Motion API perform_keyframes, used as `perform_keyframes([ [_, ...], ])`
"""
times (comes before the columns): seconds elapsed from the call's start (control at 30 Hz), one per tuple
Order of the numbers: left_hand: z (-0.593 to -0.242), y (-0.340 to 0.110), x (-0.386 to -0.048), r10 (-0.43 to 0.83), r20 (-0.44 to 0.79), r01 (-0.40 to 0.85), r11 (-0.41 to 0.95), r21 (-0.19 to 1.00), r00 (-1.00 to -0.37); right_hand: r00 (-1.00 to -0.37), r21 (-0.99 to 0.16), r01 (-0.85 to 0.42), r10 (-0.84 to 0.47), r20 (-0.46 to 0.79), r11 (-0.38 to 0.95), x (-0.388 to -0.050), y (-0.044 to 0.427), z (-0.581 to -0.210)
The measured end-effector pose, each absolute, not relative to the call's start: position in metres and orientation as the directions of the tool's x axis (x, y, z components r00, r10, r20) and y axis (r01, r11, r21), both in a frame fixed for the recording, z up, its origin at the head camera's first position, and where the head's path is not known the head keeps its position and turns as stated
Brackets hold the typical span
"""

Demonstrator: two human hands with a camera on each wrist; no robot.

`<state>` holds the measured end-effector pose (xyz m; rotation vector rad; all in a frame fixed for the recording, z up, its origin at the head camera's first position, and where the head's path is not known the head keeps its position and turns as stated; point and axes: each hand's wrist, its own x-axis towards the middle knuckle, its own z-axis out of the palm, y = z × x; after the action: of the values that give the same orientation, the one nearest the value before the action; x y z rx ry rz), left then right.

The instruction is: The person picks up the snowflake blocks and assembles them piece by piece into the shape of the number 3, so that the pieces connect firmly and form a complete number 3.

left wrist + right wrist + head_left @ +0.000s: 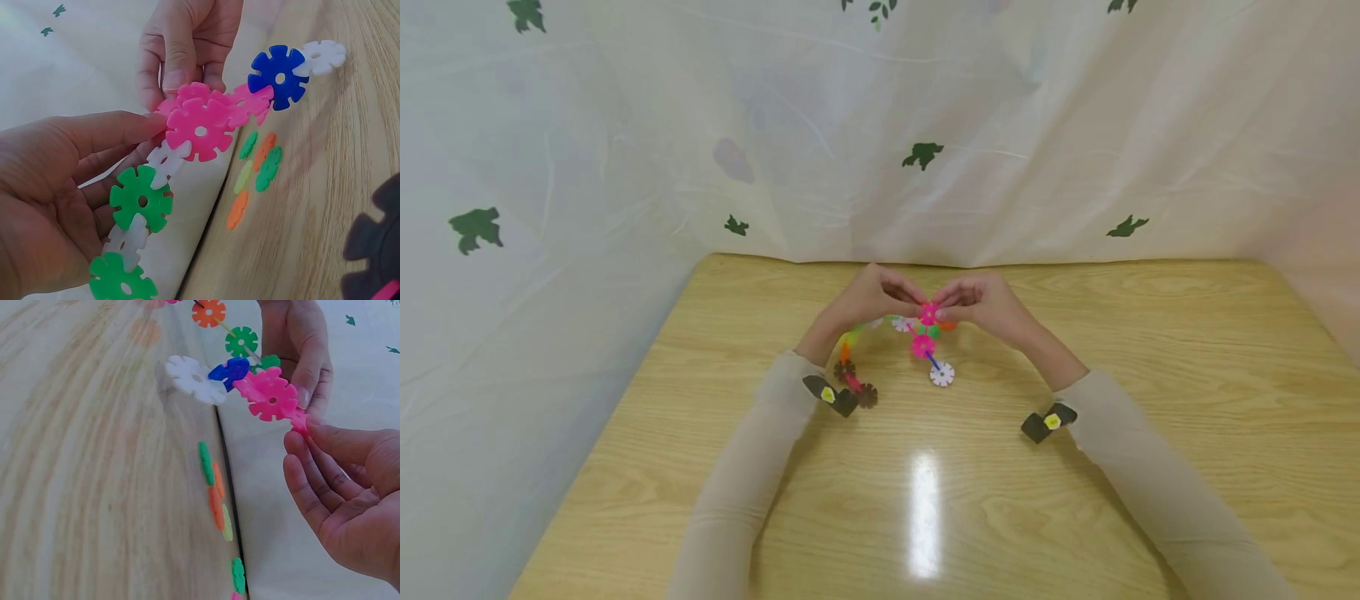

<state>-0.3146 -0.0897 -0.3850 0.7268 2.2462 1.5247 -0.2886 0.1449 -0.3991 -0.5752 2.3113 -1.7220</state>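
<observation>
Both hands hold up a chain of slotted plastic snowflake discs above the table. At a cluster of pink snowflake discs (200, 130), my left hand (867, 297) pinches with thumb and fingers. Opposite it, the thumb and fingers of my right hand (994, 307) pinch a pink disc (300, 420) of the same cluster. One short branch carries a blue disc (279, 78) and ends in a white disc (942, 373). Another branch hangs past my left hand through green discs (141, 199) and white ones, toward dark brown discs (844, 370).
Several loose discs, among them a green disc (269, 169) and an orange disc (216, 507), lie on the wooden table (970, 500) near its far edge. A pale curtain (820, 167) with green leaf-like prints hangs behind and at the sides.
</observation>
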Motion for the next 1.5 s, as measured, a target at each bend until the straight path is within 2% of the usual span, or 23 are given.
perform_keyframes([
  [0.4,-0.388,-0.094,-0.316,0.558,-0.034,0.165,0.304,0.938,-0.829,-0.899,-0.924,-0.177,-0.437,0.012,0.340,-0.300,0.157,-0.400],
  [0.7,-0.388,-0.094,-0.316,0.544,-0.060,0.147,0.328,0.933,-0.837,-0.813,-0.867,-0.322,-0.580,0.047,0.381,-0.311,0.164,-0.410],
  [0.97,-0.387,-0.094,-0.315,0.545,-0.060,0.147,0.329,0.933,-0.837,-0.814,-0.787,-0.305,-0.576,-0.077,0.536,-0.320,0.162,-0.417],
  [1.3,-0.386,-0.093,-0.315,0.543,-0.064,0.137,0.321,0.937,-0.837,-0.792,-0.696,-0.410,-0.609,-0.050,0.590,-0.324,0.155,-0.418],
  [1.5,-0.385,-0.093,-0.314,0.540,-0.070,0.122,0.312,0.942,-0.839,-0.794,-0.684,-0.412,-0.606,-0.055,0.602,-0.321,0.156,-0.416],
])
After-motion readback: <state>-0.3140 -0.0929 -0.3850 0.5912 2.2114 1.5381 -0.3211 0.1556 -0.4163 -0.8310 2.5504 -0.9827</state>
